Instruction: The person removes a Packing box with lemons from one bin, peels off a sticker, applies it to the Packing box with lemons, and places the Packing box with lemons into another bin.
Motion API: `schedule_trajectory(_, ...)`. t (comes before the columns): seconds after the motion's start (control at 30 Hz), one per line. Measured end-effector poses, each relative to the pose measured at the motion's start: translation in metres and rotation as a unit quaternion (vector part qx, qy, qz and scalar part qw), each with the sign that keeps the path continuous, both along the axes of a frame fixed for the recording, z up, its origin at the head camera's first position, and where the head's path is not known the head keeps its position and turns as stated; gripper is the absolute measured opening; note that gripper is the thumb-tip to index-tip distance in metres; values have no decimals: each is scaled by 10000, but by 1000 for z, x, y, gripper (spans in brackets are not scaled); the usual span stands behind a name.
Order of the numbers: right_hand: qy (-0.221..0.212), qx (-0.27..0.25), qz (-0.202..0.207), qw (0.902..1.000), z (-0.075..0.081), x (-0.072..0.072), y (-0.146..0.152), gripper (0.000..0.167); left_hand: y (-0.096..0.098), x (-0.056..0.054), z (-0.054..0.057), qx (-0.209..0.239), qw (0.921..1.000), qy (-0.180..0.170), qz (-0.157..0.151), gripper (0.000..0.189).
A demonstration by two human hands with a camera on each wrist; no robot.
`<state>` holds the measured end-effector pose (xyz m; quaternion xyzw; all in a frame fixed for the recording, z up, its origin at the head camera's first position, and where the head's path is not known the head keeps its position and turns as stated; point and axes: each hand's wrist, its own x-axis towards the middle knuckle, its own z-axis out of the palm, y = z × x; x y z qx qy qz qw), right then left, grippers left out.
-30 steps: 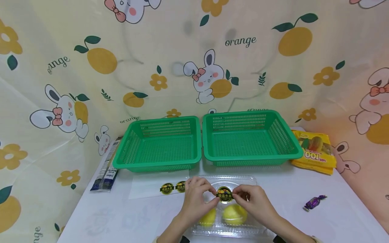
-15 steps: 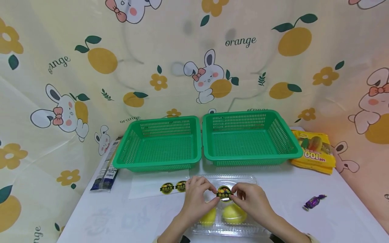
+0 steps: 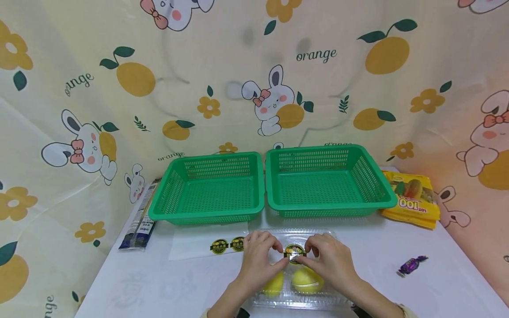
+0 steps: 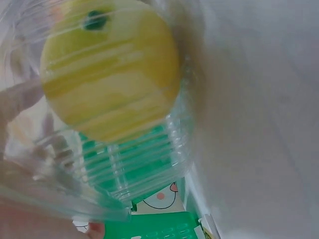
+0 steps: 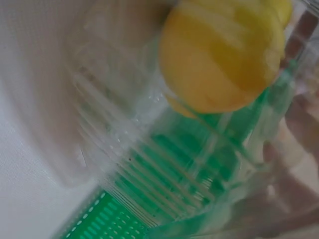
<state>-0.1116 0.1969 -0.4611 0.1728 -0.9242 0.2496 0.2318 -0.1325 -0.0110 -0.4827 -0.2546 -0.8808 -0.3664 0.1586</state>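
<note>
The round black-and-gold sticker (image 3: 294, 254) lies over the top of the clear container (image 3: 298, 303), right between the two hands. The left hand (image 3: 259, 254) pinches the left end of its band between thumb and forefinger. The right hand (image 3: 333, 260) is looser — its thumb presses the sticker's lower right part while the forefinger arches away, apart from the thumb. Whether the whole sticker touches the plastic, I cannot tell. Yellow fruit (image 3: 307, 281) shows through the container, just nearer the person than the sticker. Beside the left hand, a white sheet (image 3: 191, 249) bears more stickers (image 3: 219, 246). Farther out — two green baskets (image 3: 332, 207) behind, a purple-wrapped candy (image 3: 412, 266) well to the right.
</note>
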Motion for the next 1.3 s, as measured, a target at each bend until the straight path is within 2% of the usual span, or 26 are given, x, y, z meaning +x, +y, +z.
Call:
schedule_trajectory(0.13,431,6,108,9990,-4,-3,2,41,1,-1,1,-174,9998,45,79,30)
schedule_trajectory(0.23,523,59,85,9986,-5,-5,2,46,2,-2,4,-357,9992,92,145,33)
schedule_trajectory(0.43,-258,411,-172,9987,-2,-5,3,75,5,-6,8,-660,9974,48,285,39)
schedule_trajectory(0.57,-647,674,-232,9954,2,-8,5,81,6,-8,8,-612,9973,35,407,41)
schedule_trajectory(0.77,-740,518,-167,9958,0,-13,7,79,6,-8,7,-512,9965,46,661,50)
schedule_trajectory(1.0,-662,243,3,9975,-5,-19,10,67,5,-10,7,-562,9948,-399,749,81)
schedule_trajectory(1.17,-539,202,-10,9983,-8,-21,10,60,5,-13,4,-742,9912,-696,845,79)
schedule_trajectory(1.3,-556,220,-50,9982,-9,-23,8,58,6,-15,3,-770,9893,-798,951,74)
